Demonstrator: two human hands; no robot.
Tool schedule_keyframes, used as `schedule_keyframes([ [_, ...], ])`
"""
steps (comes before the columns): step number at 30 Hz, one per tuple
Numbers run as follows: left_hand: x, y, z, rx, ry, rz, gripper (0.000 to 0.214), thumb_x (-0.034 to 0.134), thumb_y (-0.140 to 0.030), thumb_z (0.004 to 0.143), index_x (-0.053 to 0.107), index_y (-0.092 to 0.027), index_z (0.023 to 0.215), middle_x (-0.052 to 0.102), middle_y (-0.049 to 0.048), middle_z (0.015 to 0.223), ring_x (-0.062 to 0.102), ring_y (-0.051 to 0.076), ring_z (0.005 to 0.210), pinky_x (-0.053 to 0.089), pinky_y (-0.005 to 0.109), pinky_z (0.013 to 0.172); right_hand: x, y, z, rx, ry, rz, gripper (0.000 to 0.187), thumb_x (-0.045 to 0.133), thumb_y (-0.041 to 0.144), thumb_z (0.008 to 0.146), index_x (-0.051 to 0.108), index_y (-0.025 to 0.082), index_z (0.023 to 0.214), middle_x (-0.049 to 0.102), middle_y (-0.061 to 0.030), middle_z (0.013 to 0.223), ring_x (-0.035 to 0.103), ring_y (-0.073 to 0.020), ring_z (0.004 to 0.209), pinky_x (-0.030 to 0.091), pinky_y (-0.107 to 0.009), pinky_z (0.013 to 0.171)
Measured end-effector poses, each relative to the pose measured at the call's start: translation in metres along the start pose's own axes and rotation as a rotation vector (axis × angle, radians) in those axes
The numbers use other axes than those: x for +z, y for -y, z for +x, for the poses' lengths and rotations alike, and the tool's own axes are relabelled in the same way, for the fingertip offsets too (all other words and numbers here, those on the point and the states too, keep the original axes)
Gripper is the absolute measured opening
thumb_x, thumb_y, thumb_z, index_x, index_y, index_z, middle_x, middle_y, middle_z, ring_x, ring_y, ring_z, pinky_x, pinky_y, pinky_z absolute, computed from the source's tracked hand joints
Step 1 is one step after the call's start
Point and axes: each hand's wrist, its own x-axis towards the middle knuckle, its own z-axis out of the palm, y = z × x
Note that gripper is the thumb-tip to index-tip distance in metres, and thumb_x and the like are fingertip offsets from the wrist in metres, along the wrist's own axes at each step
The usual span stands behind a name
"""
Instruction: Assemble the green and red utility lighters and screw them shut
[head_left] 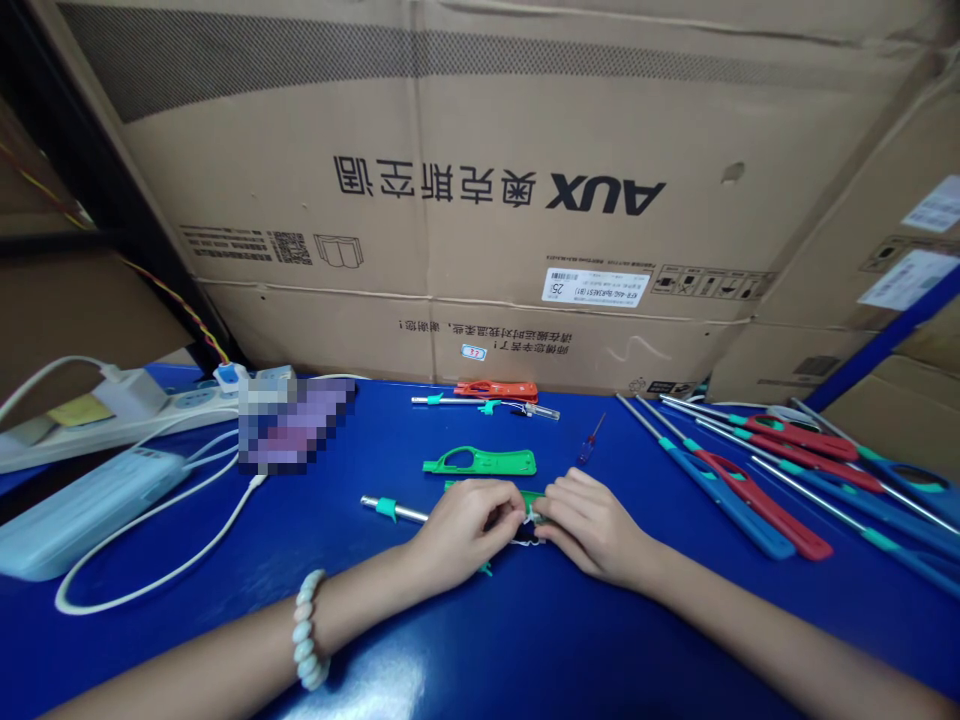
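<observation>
My left hand (469, 530), wearing a beaded bracelet (306, 630), is closed in a pinch near the middle of the table. Facing it, my right hand (592, 525) is also closed, its fingertips almost meeting the left's. Between them shows a thin white wire (529, 518), with a small black part (528, 534) just below; the fingers hide the details. A green lighter casing half (534, 499) lies partly covered behind the fingertips. From under my left hand sticks a metal tube with a teal piece (386, 509). Another green casing half (484, 461) rests farther back.
An orange casing (502, 390) and another metal tube (450, 401) lie against the carton (480, 240). A small screwdriver (590, 445) is behind my right hand. Several red and blue long lighters (739, 500) spread at right. A power bank (90, 520) and looping cables occupy the left.
</observation>
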Motion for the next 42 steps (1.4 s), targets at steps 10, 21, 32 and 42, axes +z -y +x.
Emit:
schedule_keyframes([
  [10, -0.004, -0.002, 0.002, -0.019, 0.027, 0.03, 0.018, 0.048, -0.018, 0.089, 0.062, -0.017, 0.077, 0.062, -0.0005, 0.07, 0.052, 0.013, 0.062, 0.036, 0.022, 0.058, -0.003, -0.001, 0.001, 0.032, 0.04, 0.008, 0.027, 0.035, 0.028, 0.1, 0.057, 0.015, 0.09, 0.057, -0.0042, 0.069, 0.049, -0.0172, 0.064, 0.031, -0.03, 0.062],
  [21, -0.058, -0.004, -0.003, 0.048, 0.021, 0.137, 0.01, 0.054, -0.021, 0.09, 0.063, -0.019, 0.086, 0.062, 0.0, 0.081, 0.055, 0.016, 0.078, 0.04, 0.026, 0.073, -0.006, -0.002, 0.0, 0.162, 0.058, 0.091, 0.023, 0.04, 0.029, 0.099, 0.056, 0.015, 0.092, 0.063, -0.0065, 0.082, 0.055, -0.0183, 0.075, 0.035, -0.031, 0.069],
  [32, -0.071, 0.012, -0.021, 0.177, 0.301, 0.425, 0.003, 0.06, -0.018, 0.088, 0.058, -0.02, 0.087, 0.061, 0.0, 0.088, 0.058, 0.017, 0.083, 0.039, 0.028, 0.078, -0.007, 0.003, 0.001, 0.223, 0.048, 0.157, 0.016, 0.044, 0.027, 0.097, 0.054, 0.016, 0.09, 0.063, -0.0056, 0.079, 0.054, -0.017, 0.069, 0.037, -0.031, 0.067],
  [42, -0.063, 0.014, -0.024, 0.239, 0.293, 0.438, 0.013, 0.045, -0.018, 0.096, 0.057, -0.018, 0.09, 0.059, 0.0027, 0.086, 0.057, 0.016, 0.078, 0.044, 0.026, 0.07, -0.009, -0.005, -0.001, 0.252, 0.135, 0.244, 0.012, 0.048, 0.027, 0.093, 0.055, 0.017, 0.093, 0.066, -0.0081, 0.087, 0.059, -0.02, 0.079, 0.045, -0.034, 0.075],
])
